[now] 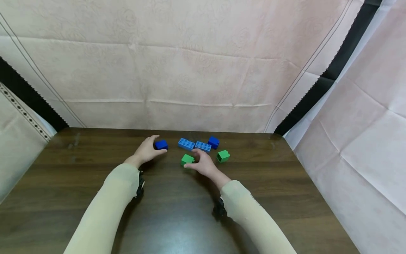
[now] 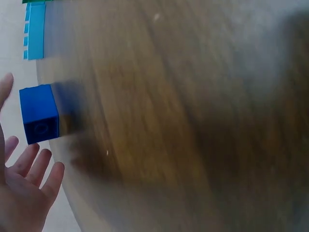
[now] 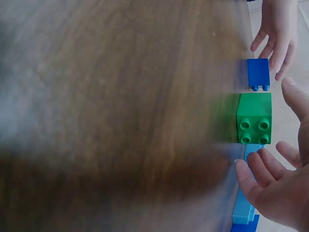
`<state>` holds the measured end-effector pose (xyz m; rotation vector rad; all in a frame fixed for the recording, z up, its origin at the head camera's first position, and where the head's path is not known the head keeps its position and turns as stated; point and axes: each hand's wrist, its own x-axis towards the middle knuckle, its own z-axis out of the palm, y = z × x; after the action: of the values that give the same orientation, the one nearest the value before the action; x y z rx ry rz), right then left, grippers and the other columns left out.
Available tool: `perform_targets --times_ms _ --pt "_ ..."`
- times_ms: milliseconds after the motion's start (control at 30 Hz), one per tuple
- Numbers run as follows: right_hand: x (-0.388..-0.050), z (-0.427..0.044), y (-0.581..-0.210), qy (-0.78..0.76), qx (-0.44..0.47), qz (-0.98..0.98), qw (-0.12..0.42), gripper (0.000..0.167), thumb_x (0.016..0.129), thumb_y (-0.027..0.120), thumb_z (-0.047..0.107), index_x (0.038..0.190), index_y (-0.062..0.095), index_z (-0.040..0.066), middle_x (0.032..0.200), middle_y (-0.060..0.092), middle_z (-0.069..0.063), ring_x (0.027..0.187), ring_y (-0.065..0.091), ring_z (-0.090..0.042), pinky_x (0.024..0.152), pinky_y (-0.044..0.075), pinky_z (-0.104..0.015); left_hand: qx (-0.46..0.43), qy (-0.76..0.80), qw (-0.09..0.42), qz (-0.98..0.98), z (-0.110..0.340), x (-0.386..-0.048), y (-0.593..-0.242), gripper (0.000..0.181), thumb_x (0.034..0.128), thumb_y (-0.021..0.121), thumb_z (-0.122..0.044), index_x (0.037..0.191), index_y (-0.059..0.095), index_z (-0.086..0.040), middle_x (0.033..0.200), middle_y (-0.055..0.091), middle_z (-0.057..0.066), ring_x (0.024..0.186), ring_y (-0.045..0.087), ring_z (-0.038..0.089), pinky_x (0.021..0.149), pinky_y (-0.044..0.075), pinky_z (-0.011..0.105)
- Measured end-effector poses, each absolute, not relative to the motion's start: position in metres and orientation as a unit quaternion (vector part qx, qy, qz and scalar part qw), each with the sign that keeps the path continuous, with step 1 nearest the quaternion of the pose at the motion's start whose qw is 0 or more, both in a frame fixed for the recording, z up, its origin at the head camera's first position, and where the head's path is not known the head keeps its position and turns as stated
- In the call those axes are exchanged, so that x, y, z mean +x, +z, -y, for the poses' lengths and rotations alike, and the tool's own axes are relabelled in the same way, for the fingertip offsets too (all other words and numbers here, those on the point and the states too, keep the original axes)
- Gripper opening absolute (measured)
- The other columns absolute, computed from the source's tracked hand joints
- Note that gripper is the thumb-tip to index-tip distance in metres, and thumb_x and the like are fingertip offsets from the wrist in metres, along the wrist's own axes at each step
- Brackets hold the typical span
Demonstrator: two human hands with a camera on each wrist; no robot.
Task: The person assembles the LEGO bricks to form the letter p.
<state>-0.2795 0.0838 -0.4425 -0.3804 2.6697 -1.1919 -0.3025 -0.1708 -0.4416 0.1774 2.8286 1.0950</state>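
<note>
Here, poised with left fingers [image 2: 38, 167] spread around a blue block [image 1: 161, 145]. Likewise with right fingers [image 3: 249, 181] spread around a green block [image 1: 187, 159].

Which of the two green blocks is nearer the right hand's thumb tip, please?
The left green block, between thumb and fingers of the right hand; the right green block lies past the back of that hand.

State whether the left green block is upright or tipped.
Tipped: the block lies with its studs facing sideways and a smooth face up.
</note>
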Motion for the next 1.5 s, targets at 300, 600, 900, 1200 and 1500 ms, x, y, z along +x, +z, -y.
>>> perform_targets --times_ms 300,600,900,1200,1500 --pt "-0.280 -0.078 -0.445 -0.402 -0.142 -0.898 0.103 0.064 0.080 0.074 0.032 0.133 0.048 0.007 0.130 0.054 -0.011 0.115 0.053 -0.026 0.097 0.045 -0.042 0.043 0.345 0.059 -0.936 0.170 -0.305 -0.448 0.059 0.0929 0.057 -0.026 0.141 0.032 -0.001 0.142 0.038 0.027 0.128 0.040 0.044 0.103 0.035 0.057" --pt "-0.279 -0.075 -0.447 -0.380 -0.152 -0.907 0.102 0.052 0.081 0.073 0.025 0.125 0.053 0.005 0.122 0.059 -0.012 0.109 0.056 -0.025 0.094 0.046 -0.040 0.029 0.331 0.060 -0.941 0.166 -0.304 -0.444 0.050 0.0932 0.057 -0.023 0.134 0.040 0.000 0.136 0.045 0.027 0.123 0.047 0.043 0.101 0.039 0.055" --pt "-0.283 -0.075 -0.452 -0.357 -0.146 -0.917 0.099 0.040 0.084 0.070 0.020 0.118 0.057 0.005 0.116 0.060 -0.012 0.102 0.057 -0.023 0.088 0.048 -0.039 0.021 0.346 0.074 -0.935 0.163 -0.303 -0.444 0.048 0.0932 0.057 -0.023 0.133 0.041 -0.001 0.137 0.044 0.027 0.124 0.046 0.042 0.102 0.039 0.054" --pt "-0.284 -0.082 -0.451 -0.383 -0.132 -0.909 0.100 0.037 0.084 0.069 0.017 0.117 0.057 0.006 0.117 0.058 -0.013 0.103 0.055 -0.024 0.088 0.048 -0.039 0.027 0.376 0.062 -0.924 0.165 -0.299 -0.448 0.046 0.0917 0.059 -0.021 0.128 0.041 0.002 0.133 0.046 0.029 0.121 0.048 0.042 0.101 0.040 0.053" --pt "-0.282 -0.096 -0.443 -0.403 -0.104 -0.904 0.097 0.039 0.083 0.068 0.014 0.119 0.055 0.008 0.120 0.058 -0.012 0.101 0.055 -0.023 0.087 0.049 -0.039 0.050 0.414 0.061 -0.907 0.164 -0.292 -0.443 0.047 0.0904 0.060 -0.020 0.127 0.042 0.003 0.129 0.049 0.028 0.118 0.050 0.040 0.099 0.042 0.052"
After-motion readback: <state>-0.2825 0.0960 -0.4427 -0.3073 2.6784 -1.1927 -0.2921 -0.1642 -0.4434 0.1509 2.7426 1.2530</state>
